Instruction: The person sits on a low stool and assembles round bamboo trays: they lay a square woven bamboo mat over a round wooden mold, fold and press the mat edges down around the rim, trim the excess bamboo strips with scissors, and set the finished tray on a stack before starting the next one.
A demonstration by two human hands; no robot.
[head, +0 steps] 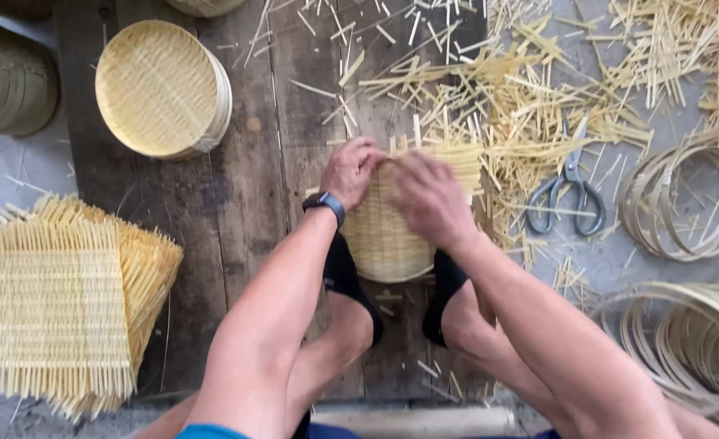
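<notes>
A round woven bamboo tray [380, 240] lies on dark wooden planks between my two feet in black socks. Both hands rest on its far rim. My left hand [349, 169], with a dark watch on the wrist, grips the rim at the left. My right hand [429, 197] presses on the woven mat and rim beside it, fingers curled over the edge. Square mat corners [463, 159] stick out past the rim under my right hand.
A stack of finished round trays [162, 88] stands at the back left. Square woven mats [62, 305] are piled at the left. Grey scissors [569, 189] lie to the right among bamboo offcuts [530, 89]. Bamboo hoops [684, 203] and more hoops [692, 345] lie right.
</notes>
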